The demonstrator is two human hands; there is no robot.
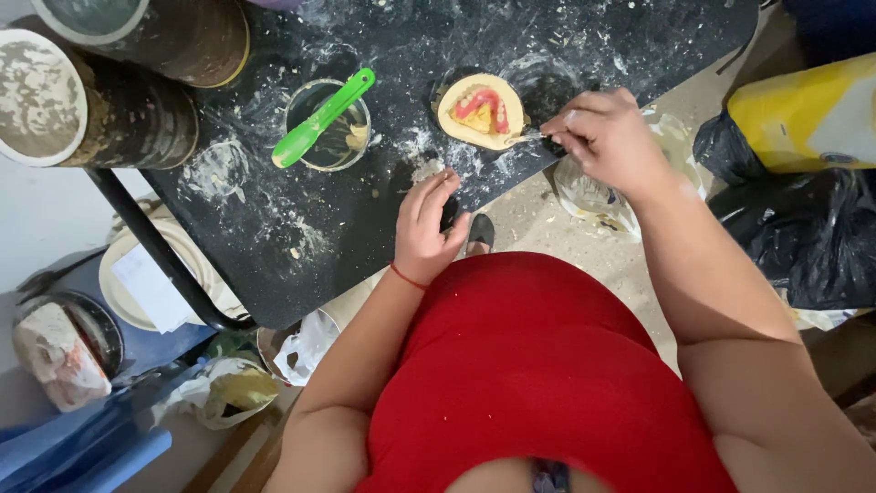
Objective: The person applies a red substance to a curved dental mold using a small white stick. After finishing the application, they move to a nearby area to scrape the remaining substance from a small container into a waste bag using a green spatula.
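A yellow plaster dental cast (481, 111) with a red wax denture on it lies on the black, powder-streaked table (301, 233). My right hand (607, 137) is just right of the cast and pinches a small thin metal tool whose tip touches the cast's right edge. My left hand (427, 224) rests at the table's near edge, fingers loosely curled and holding nothing, with a red cord around its wrist.
A small bowl (328, 123) with a green spatula (321, 117) across it stands left of the cast. Two round tubs (91, 100) sit at the table's far left. Black bags (803, 237) and a yellow container (808, 114) lie on the floor at right.
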